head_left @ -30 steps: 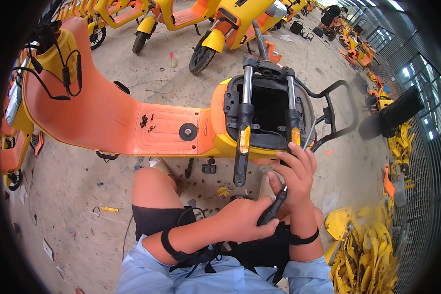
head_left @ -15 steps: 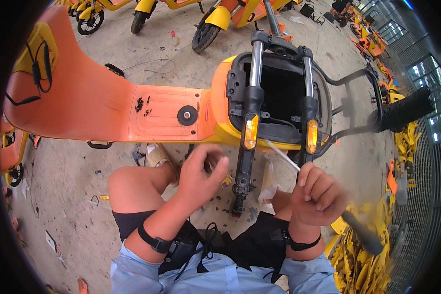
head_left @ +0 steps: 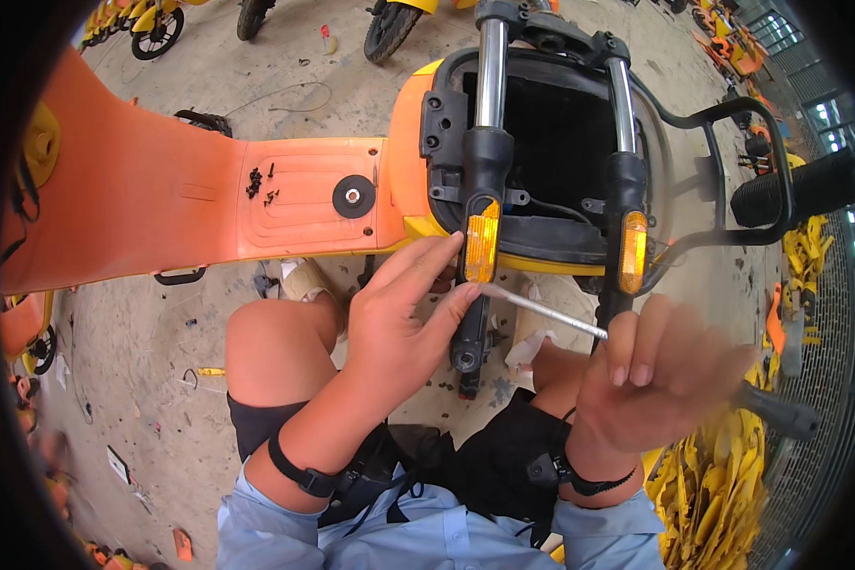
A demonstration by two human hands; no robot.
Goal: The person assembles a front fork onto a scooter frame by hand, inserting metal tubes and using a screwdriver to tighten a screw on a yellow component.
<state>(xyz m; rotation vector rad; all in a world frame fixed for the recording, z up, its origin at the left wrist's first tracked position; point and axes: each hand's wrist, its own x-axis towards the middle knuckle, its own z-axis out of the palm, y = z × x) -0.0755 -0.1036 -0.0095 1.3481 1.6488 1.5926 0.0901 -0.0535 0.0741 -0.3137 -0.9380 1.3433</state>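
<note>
My left hand [head_left: 404, 304] is at the left fork leg [head_left: 484, 157], its fingers beside the amber reflector [head_left: 483, 242] and its thumb across the leg just below. It appears to grip the leg there; some fingertips are hidden behind. My right hand [head_left: 655, 375], partly blurred, is closed around a screwdriver [head_left: 551, 313]. The metal shaft points left, its tip at the reflector's lower end beside my left thumb. The black handle end sticks out past my right hand. A second amber reflector [head_left: 633, 252] sits on the right fork leg [head_left: 625, 180].
The orange scooter body [head_left: 152, 204] lies across in front of me. On its footboard are small black screws [head_left: 255, 182] and a black disc [head_left: 354, 197]. Yellow plastic parts [head_left: 708, 494] are piled at right. More scooters [head_left: 157, 33] stand at the back.
My left hand has moved up and right onto the left fork leg. The screwdriver tip has shifted left to the reflector's lower end, and my right hand has moved right.
</note>
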